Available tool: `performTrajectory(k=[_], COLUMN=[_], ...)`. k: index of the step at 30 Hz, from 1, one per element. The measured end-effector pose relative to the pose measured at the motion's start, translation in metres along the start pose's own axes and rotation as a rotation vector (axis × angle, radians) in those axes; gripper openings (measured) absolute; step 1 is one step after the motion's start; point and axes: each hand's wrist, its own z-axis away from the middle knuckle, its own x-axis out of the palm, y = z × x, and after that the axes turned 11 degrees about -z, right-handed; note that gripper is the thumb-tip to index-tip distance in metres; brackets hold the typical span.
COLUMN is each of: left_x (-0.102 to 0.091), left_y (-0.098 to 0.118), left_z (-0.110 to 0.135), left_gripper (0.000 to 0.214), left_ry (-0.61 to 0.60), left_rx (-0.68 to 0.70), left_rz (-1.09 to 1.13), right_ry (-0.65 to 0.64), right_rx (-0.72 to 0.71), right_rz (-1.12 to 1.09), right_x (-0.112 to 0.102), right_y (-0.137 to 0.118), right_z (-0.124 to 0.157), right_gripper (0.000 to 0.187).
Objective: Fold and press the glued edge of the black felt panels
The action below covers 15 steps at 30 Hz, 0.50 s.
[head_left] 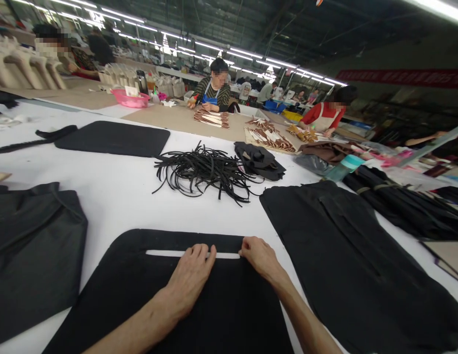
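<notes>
A black fabric panel (140, 290) with rounded corners lies on the white table (114, 191) in front of me. A long narrow slot (162, 253) near its far edge shows the white table through it. My left hand (190, 275) lies flat on the panel, fingers stretched out to the slot's edge. My right hand (259, 255) rests at the slot's right end, fingers curled down onto the fabric edge; whether they pinch it I cannot make out.
A heap of black straps (202, 172) lies beyond the panel. More black fabric pieces lie at left (33, 246), right (347, 255) and far left (110, 138). A folded dark bundle (259, 160) sits behind. Several people work at the far tables.
</notes>
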Motion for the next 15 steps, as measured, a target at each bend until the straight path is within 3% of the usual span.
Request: performTrajectory(k=[6,15], left_x=[0.016,0.011], left_y=[-0.023,-0.025], left_z=[0.027,0.022], left_gripper=[0.047,0.046], left_ry=[0.0,-0.006], left_rx=[-0.021,-0.029], left_rz=[0.072,0.105], right_ry=[0.065,0.121], right_rx=[0.02,0.027], right_rz=[0.074,0.065], right_x=[0.006,0.006], right_y=[-0.002,0.001], right_z=[0.006,0.013], right_gripper=[0.015,0.02])
